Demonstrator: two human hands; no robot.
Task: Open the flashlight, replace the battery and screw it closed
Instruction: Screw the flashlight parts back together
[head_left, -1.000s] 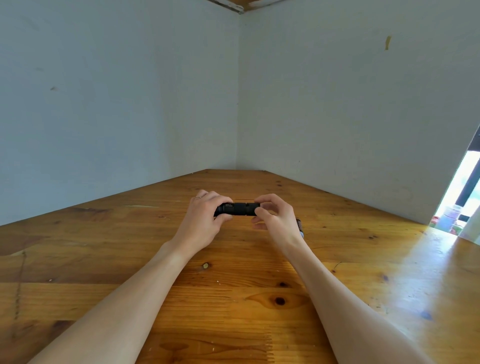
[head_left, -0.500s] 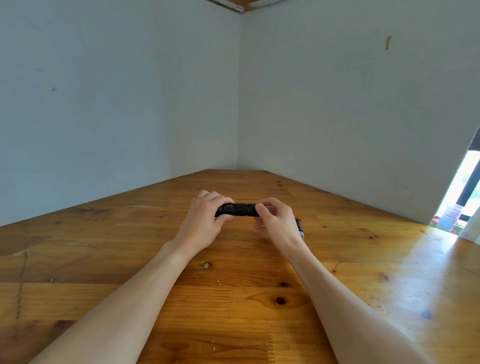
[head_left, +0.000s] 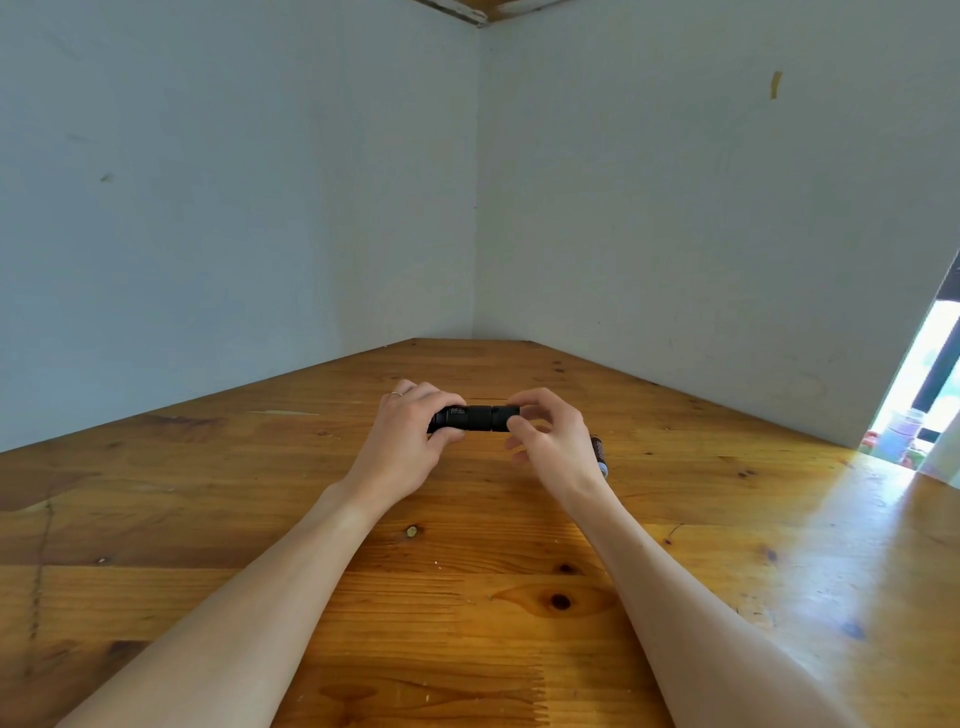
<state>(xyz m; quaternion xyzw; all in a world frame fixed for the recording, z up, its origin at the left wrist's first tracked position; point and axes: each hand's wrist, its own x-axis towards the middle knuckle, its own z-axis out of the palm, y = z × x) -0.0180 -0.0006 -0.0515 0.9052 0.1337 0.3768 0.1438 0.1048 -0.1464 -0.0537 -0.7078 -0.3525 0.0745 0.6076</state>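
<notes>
A short black flashlight lies crosswise just above the wooden table, held between both hands. My left hand grips its left part, fingers curled over the top and thumb underneath. My right hand pinches the right end cap between thumb and forefinger. A thin seam shows between body and cap. A dark battery with a pale end lies on the table just right of my right wrist, partly hidden by it.
The wooden table fills a corner between two pale walls. At the far right an opening lets in daylight, with small containers beyond the table's edge.
My right thumb and fingers have shifted around the end cap, from wrapped over it to a fingertip pinch. The flashlight and left hand stay in the same place.
</notes>
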